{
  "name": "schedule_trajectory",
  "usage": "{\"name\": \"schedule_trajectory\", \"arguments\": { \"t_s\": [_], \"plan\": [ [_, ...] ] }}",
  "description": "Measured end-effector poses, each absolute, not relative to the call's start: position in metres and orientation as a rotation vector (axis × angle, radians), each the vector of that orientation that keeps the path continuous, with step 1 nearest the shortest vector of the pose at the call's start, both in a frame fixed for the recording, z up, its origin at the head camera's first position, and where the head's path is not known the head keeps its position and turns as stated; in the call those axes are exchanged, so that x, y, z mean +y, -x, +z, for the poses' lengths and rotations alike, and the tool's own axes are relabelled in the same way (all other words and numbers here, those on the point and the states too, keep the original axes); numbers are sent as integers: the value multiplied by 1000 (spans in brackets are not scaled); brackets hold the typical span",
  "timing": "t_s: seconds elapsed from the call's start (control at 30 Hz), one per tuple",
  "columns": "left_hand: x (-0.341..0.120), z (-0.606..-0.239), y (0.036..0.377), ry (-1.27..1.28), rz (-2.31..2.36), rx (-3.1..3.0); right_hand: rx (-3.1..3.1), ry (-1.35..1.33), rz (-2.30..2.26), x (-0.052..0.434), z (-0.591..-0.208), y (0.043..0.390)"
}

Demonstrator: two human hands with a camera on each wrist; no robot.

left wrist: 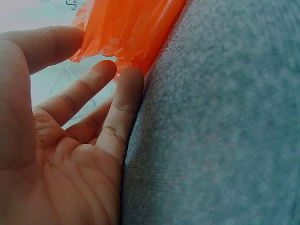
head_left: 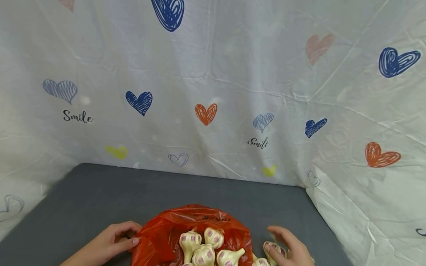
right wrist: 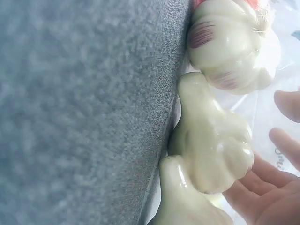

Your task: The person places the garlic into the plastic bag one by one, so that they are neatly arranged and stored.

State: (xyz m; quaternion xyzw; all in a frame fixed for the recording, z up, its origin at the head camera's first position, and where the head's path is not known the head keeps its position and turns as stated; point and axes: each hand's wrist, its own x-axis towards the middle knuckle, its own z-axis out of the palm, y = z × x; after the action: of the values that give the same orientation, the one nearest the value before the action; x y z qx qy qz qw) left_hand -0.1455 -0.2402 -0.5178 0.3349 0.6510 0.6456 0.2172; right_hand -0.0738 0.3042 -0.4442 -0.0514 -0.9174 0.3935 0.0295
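Observation:
A red plastic bag (head_left: 156, 232) stands with its mouth spread, several garlic bulbs (head_left: 203, 255) inside. My left hand (head_left: 111, 240) is at the bag's left side, its thumb and fingertips touching the plastic; the left wrist view shows a gap between thumb and fingers (left wrist: 126, 93). To the right of the bag, my right hand (head_left: 293, 249) reaches around a loose garlic bulb (head_left: 279, 253) with fingers spread. In the right wrist view, its lower fingers lie behind a garlic bulb (right wrist: 211, 140), while its upper fingertips stand apart from the bulbs.
Another garlic bulb (head_left: 261, 261) lies outside the bag, close to its right side. The dark grey table (head_left: 133, 188) extends to a white hanging sheet (head_left: 226, 147) printed with hearts, which also runs along both sides.

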Motion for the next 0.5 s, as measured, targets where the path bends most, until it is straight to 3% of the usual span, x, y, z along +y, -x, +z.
{"name": "schedule_trajectory", "arguments": {
  "t_s": [0.3, 0.5],
  "plan": [
    [-239, -517, 144, -915, 1804, 1788, -2805, 58, 1240, 313, -453, 66],
    [-239, -518, 144, -920, 1810, 1778, -2827, -158, 1151, 322, -461, 68]
  ]
}}
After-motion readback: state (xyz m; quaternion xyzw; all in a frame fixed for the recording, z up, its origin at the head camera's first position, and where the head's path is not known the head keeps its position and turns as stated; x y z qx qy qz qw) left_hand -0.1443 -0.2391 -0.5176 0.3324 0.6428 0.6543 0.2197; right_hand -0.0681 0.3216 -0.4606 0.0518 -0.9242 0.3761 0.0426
